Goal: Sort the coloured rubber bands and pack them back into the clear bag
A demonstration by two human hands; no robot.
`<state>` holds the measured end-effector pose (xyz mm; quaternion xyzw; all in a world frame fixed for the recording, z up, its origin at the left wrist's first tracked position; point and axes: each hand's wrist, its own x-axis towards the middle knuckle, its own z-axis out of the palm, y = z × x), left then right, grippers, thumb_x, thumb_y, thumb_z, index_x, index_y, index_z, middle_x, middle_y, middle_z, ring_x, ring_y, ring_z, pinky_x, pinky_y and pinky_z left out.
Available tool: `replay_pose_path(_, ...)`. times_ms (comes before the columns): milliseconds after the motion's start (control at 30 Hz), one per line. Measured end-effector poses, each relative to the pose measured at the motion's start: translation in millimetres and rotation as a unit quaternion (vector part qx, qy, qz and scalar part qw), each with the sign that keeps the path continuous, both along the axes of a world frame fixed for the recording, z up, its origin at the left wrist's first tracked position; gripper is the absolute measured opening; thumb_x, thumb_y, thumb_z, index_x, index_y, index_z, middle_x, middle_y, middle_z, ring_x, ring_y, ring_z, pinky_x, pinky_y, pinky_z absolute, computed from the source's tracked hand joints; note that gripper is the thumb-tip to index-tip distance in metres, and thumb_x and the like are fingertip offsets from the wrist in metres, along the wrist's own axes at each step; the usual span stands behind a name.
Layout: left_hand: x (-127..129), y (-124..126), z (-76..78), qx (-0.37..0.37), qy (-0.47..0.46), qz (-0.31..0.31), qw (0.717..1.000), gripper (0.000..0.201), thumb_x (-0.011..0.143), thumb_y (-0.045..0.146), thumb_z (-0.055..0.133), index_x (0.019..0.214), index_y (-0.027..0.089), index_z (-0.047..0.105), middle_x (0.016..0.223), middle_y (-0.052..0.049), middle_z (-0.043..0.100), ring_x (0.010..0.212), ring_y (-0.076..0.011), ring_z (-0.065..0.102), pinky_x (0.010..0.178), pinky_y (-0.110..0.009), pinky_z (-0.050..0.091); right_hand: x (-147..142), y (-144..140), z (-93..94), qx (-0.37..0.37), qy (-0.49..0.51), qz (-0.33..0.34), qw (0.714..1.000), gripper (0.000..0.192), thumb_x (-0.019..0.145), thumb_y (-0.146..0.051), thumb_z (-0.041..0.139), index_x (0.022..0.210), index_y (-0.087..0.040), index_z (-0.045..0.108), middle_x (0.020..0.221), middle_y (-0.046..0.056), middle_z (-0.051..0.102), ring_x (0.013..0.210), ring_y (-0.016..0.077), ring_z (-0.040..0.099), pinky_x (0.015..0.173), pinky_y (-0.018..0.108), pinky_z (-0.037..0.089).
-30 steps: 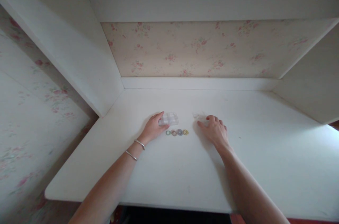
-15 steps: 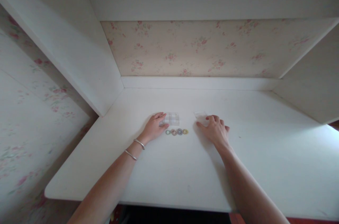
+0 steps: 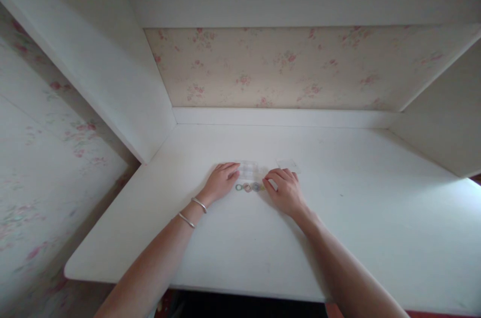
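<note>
My left hand (image 3: pixel 223 181) grips the left end of a clear plastic compartment box (image 3: pixel 248 171), thumb on the near side and fingers over the far side. In front of the box lies a row of small rings: a green one (image 3: pixel 239 188), a pinkish one (image 3: pixel 247 187), a grey-blue one (image 3: pixel 256 187) and a yellow one (image 3: pixel 262 188) mostly covered by my right hand. My right hand (image 3: pixel 284 189) is at the row's right end beside the box, its thumb and fingertips drawn together. What they pinch, if anything, is hidden. Behind it rests a flat clear plastic piece (image 3: pixel 287 164).
Everything lies on a white desk (image 3: pixel 233 248) with its front edge near me. A white side panel (image 3: pixel 97 67) stands at the left, and another panel (image 3: pixel 443 107) at the right. Flowered wallpaper (image 3: pixel 278 67) covers the back wall beneath a white shelf (image 3: pixel 263 2).
My right hand has moved left from the flat clear plastic piece to the yellow ring, and its fingers have drawn together. My left hand stays on the box, which has shifted slightly right.
</note>
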<state>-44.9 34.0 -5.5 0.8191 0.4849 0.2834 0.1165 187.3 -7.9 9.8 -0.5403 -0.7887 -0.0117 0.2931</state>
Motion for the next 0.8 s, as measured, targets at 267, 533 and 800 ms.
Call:
replay_pose_path(267,0.8,-1.2,2.4,0.011,-0.009,0.002,1.000,0.030,0.089,0.033,0.048,0.114,0.021,0.061,0.111,-0.005,0.064,0.104,-0.0192,0.056,0.096,-0.035,0.042,-22.7,-14.1,0.6,-0.008,-0.001,0.093,0.996,0.015,0.088,-0.025,0.051,0.085,-0.021,0.065,0.090,0.004,0.064,0.083,0.0156,0.052,0.076,0.028,0.032)
replay_pose_path(533,1.9,-1.8,2.6,0.000,-0.013,-0.005,1.000,0.029,0.087,0.036,0.051,0.110,0.021,0.062,0.108,-0.005,0.065,0.102,-0.0191,0.057,0.094,-0.034,0.041,-32.7,-15.5,-0.5,-0.014,-0.032,0.091,0.995,0.021,0.089,-0.026,0.048,0.102,-0.025,0.065,0.090,0.005,0.060,0.082,0.0154,0.051,0.075,0.028,0.030)
replay_pose_path(800,-0.2,-2.1,1.3,-0.024,-0.040,-0.023,0.999,0.027,0.088,0.035,0.050,0.107,0.021,0.064,0.103,-0.004,0.066,0.097,-0.0179,0.058,0.092,-0.032,0.042,-37.2,-16.7,-0.1,-0.021,-0.064,0.072,0.995,0.022,0.091,-0.031,0.047,0.102,-0.029,0.066,0.090,0.004,0.057,0.082,0.0154,0.048,0.075,0.030,0.027)
